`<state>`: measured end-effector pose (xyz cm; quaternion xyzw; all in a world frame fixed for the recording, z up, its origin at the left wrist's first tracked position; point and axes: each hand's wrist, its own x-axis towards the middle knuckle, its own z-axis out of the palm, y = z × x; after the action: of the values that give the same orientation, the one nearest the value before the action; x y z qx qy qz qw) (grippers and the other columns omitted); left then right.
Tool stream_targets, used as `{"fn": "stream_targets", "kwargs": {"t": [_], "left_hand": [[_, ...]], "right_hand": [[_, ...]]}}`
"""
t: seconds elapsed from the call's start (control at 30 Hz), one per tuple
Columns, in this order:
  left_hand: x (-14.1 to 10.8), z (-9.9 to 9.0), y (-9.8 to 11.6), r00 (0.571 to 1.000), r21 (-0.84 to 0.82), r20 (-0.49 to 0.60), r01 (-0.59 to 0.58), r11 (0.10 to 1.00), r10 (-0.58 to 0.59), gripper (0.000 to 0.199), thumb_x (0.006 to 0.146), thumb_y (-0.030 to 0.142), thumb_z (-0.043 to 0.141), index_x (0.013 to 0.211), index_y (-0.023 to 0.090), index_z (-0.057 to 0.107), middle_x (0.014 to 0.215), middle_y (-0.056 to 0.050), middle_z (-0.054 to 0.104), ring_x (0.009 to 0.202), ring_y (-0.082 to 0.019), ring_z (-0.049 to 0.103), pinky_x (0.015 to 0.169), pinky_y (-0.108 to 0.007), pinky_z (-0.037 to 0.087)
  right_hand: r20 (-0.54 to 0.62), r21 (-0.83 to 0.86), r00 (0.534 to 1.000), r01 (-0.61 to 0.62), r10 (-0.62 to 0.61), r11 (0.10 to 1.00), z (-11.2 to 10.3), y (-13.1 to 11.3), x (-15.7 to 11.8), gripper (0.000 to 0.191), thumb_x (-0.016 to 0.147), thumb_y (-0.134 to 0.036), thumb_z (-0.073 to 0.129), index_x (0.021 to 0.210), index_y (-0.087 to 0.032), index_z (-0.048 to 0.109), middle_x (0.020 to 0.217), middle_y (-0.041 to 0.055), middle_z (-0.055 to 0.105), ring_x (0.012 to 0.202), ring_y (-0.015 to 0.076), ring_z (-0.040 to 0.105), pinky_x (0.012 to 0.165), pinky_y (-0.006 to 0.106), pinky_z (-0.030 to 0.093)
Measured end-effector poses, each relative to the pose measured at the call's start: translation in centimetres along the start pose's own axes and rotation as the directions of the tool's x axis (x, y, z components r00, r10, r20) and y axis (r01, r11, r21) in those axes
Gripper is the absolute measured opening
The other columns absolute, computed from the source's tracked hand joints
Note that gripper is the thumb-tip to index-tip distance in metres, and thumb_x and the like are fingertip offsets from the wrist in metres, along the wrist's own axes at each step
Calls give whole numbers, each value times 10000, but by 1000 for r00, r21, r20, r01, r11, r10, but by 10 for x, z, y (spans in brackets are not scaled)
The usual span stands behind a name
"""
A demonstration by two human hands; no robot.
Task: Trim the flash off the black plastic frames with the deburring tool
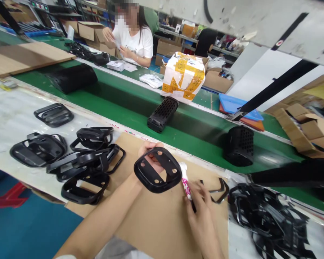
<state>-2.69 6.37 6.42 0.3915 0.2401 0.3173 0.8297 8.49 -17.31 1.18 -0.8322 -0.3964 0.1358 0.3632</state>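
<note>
My left hand (152, 158) is closed on the rim of a black plastic frame (165, 185), raised and tilted above the brown cardboard sheet (156, 223). The frame is rounded, with cutouts and small round holes; some of my fingers show through it. To its right, my right hand (201, 212) has its thumb and fingers closed around a white stick-shaped tool with pink lettering (185, 181) and a dark lower end. What kind of tool this is, I cannot make out. Just beyond the right fingers lies a thin black bent strip (221, 192) on the cardboard.
Several similar black frames (85, 189) are piled at left; a heap of thin black strips (272, 216) lies at right. On the green conveyor belt (129, 115) are perforated black housings (163, 113). A taped white box (183, 77) and a seated co-worker (137, 43) are across it.
</note>
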Motion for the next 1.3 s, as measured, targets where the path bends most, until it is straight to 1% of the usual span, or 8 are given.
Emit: {"fn": "stream_targets", "kwargs": {"t": [0.17,0.27,0.4,0.5,0.6,0.87,1.17,1.3], "left_hand": [[-1,6,-10,974,-238,113,-168,957,199,548,809,512,519,518,226,153,483,15,121,498,-145,200,552,-369,284],[-12,13,-12,918,-97,193,-334,937,347,532,809,479,571,504,216,223,475,-1,204,560,-168,278,632,-392,344],[-26,16,-19,824,71,325,-511,857,464,381,871,541,632,710,202,573,916,-89,574,903,-246,528,873,-424,447],[-23,16,-30,802,50,359,-528,848,478,474,901,631,588,1144,228,653,1326,-125,519,1274,-325,470,1096,-472,395],[-16,15,-40,818,26,368,-484,875,442,494,937,592,568,1272,229,593,1380,-121,474,1290,-314,472,1098,-453,407],[-10,13,-58,831,99,398,-459,883,388,452,972,492,600,1316,217,498,1005,-50,566,902,-196,524,822,-327,445],[-9,13,-65,777,255,512,-544,799,365,465,1004,467,577,1341,197,404,834,-9,558,711,-152,532,666,-282,425],[-11,13,-69,800,299,496,-522,798,337,481,1000,503,558,1332,188,410,821,-6,555,710,-160,531,664,-287,424]], "right_hand": [[105,452,994,-73,29,889,6,-46,9,580,976,-487,656,1502,-256,581,1525,138,557,1404,335,541,1192,547,442],[224,681,975,-162,7,714,19,-67,24,585,974,-545,661,1469,-238,606,1400,137,666,1290,309,640,1118,484,526],[66,741,998,-43,-9,670,24,-77,51,437,982,-506,679,1318,-226,702,1192,120,758,1070,282,733,979,439,599],[-66,707,996,85,-54,702,9,-78,66,328,1019,-404,660,1312,-262,698,1163,94,768,1008,255,753,937,409,609],[-176,544,970,238,-168,805,-6,-72,74,314,1042,-325,631,1350,-291,685,1226,78,760,1083,239,748,964,376,604],[-301,228,885,428,-355,874,-11,-53,87,267,1025,-273,655,1279,-276,737,1151,45,796,989,217,781,891,321,632],[-402,212,877,367,-262,906,0,-46,93,237,975,-327,715,1160,-210,808,1051,70,813,884,228,789,836,316,653],[-446,195,846,412,-294,890,2,-38,92,231,981,-328,710,1155,-224,821,1039,80,816,833,235,786,801,334,658]]}}
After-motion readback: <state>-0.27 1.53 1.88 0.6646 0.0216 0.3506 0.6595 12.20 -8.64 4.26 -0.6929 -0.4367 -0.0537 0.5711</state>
